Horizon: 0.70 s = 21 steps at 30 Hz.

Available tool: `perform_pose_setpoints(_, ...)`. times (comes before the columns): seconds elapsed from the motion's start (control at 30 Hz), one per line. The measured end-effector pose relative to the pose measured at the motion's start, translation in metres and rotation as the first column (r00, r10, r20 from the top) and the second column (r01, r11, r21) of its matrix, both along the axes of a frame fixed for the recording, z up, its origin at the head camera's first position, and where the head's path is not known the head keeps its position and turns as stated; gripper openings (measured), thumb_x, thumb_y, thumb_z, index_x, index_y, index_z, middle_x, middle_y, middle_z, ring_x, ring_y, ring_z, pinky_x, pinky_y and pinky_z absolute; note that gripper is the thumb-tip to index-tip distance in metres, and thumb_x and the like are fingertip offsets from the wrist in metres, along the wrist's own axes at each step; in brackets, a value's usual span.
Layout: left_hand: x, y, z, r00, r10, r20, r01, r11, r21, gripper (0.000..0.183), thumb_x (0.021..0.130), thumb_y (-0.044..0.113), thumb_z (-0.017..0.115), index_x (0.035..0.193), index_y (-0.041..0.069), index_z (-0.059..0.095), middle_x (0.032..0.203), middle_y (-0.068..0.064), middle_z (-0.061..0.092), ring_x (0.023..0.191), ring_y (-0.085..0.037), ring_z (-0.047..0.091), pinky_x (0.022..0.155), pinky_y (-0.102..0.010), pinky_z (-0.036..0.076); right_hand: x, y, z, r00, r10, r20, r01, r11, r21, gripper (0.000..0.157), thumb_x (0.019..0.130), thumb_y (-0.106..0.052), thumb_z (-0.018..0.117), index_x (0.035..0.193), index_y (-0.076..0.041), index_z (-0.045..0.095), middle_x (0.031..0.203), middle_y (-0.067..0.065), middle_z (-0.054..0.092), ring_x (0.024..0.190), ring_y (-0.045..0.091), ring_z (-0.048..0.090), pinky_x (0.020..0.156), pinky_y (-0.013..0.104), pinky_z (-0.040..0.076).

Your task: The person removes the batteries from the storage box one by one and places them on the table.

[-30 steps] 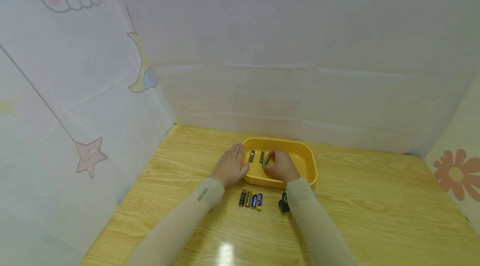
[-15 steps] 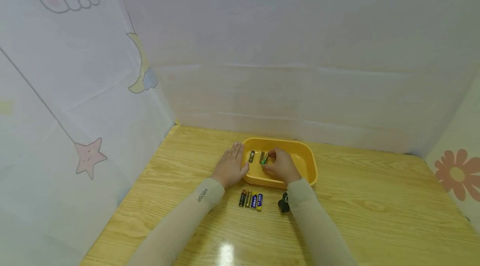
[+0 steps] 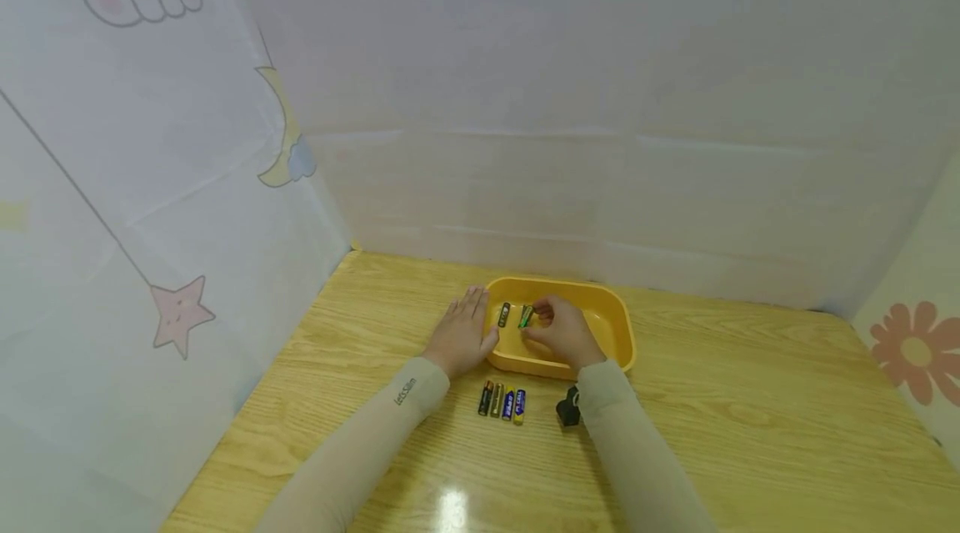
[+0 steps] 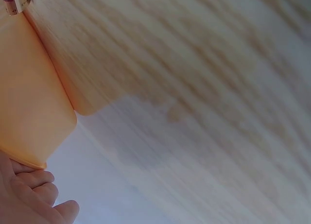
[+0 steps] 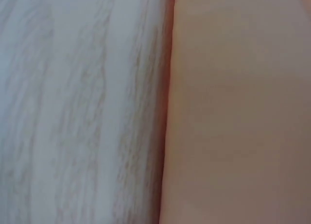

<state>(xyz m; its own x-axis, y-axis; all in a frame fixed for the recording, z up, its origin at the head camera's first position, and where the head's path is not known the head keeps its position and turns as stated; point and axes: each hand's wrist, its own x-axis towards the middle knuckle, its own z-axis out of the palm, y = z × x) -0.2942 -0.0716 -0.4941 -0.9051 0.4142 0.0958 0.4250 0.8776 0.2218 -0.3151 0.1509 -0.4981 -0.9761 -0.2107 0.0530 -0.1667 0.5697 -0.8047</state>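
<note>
My left hand [image 3: 461, 333] lies with straight fingers along the left end of a yellow tray [image 3: 626, 333]. In the left wrist view, its curled-looking fingertips [image 4: 46, 192] meet the tray's rim. My right hand [image 3: 566, 334] reaches inside the tray. Its thumb and forefinger pinch a small green battery [image 3: 527, 316] end to end, near the tray floor. The green battery overlaps another battery there. A dark battery [image 3: 504, 314] lies to the left in the tray. The right wrist view has only the tray's outer wall [image 5: 238, 107] and the table, with no hand.
In front of the tray, several batteries stand in a row on the wooden table [image 3: 750, 399]: a dark one [image 3: 486, 398], a gold one [image 3: 497, 399] and blue-yellow ones [image 3: 520, 406]. A black object [image 3: 567, 408] sits beside the right sleeve. White patterned sheets [image 3: 570, 99] enclose the table.
The right hand's fingers have shifted the green battery slightly left, over the battery beside it. My left hand has stayed in place at the tray's end.
</note>
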Motion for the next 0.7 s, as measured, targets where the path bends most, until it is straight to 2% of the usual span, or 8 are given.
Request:
perform_pose_setpoints(0.17, 0.000, -0.001, -0.001, 1.000, -0.005, -0.013, 0.005, 1.000, 0.009, 0.070, 0.107, 0.040, 0.037, 0.160, -0.003, 0.019, 0.166, -0.021, 0.020, 0.155, -0.032, 0.013, 0.124, -0.051, 0.019, 0.003, 0.000, 0.004, 0.999, 0.023, -0.041, -0.024, 1.000, -0.009, 0.052, 0.086, -0.017, 0.080, 0.130, 0.001, 0.059, 0.126, 0.017, 0.063, 0.116, 0.035, 0.061, 0.101, 0.052, 0.051)
perform_pose_setpoints(0.4, 0.002, 0.000, 0.001, 1.000, 0.006, -0.001, -0.006, 1.000, -0.009, 0.070, 0.108, 0.041, 0.036, 0.160, -0.002, 0.018, 0.167, -0.018, 0.018, 0.155, -0.030, 0.013, 0.125, -0.049, 0.017, 0.008, 0.000, 0.012, 0.989, 0.099, -0.113, -0.099, 0.995, 0.011, 0.052, 0.088, -0.014, 0.079, 0.132, 0.004, 0.059, 0.129, 0.021, 0.062, 0.118, 0.041, 0.060, 0.102, 0.054, 0.050)
perform_pose_setpoints(0.53, 0.003, 0.002, 0.004, 1.000, 0.003, 0.018, -0.003, 1.000, -0.008, 0.070, 0.108, 0.041, 0.035, 0.160, -0.002, 0.018, 0.167, -0.018, 0.016, 0.155, -0.030, 0.012, 0.125, -0.050, 0.017, 0.010, 0.003, 0.014, 0.983, 0.100, -0.157, -0.094, 0.995, 0.045, 0.054, 0.088, -0.016, 0.080, 0.133, 0.004, 0.059, 0.130, 0.022, 0.062, 0.116, 0.040, 0.061, 0.101, 0.056, 0.050)
perform_pose_setpoints(0.7, 0.003, 0.002, 0.002, 1.000, 0.011, 0.013, -0.010, 1.000, -0.014, 0.070, 0.108, 0.042, 0.035, 0.160, -0.001, 0.018, 0.167, -0.017, 0.016, 0.155, -0.029, 0.011, 0.125, -0.049, 0.017, 0.010, 0.006, 0.013, 0.969, 0.126, -0.212, -0.116, 0.991, 0.060, 0.052, 0.088, -0.016, 0.080, 0.131, 0.004, 0.060, 0.128, 0.023, 0.063, 0.113, 0.039, 0.062, 0.099, 0.057, 0.051)
